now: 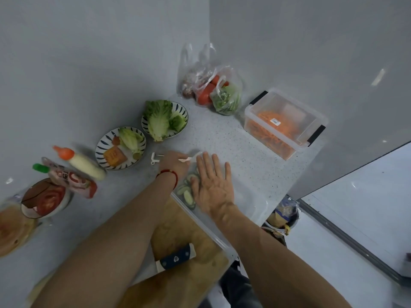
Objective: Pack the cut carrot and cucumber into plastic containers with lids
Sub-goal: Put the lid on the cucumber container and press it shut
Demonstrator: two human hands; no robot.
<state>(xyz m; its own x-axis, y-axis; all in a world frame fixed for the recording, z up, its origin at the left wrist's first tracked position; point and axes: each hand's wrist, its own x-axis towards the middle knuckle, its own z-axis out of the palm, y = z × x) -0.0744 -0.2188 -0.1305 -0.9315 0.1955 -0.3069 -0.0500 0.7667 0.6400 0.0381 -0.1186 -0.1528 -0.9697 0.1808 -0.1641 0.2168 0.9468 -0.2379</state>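
Note:
A clear plastic container (245, 204) with cucumber slices (188, 195) inside stands on the speckled counter in front of me. Its clear lid lies on top. My right hand (213, 185) rests flat on that lid with the fingers spread. My left hand (174, 162) is at the container's far left corner, fingers pinched on the lid's edge or clip there. A second clear container (282, 121), full of shredded carrot, sits at the back right against the wall, with its lid on and black clips at both ends.
A wooden cutting board (178, 227) with a blue-handled knife (175, 258) lies near me. A white peeler (154, 157), two striped bowls of lettuce (164, 120) (121, 147), sauce bottles (84, 165), tomato slices (46, 198) and vegetable bags (211, 85) line the wall. The counter ends just right of the containers.

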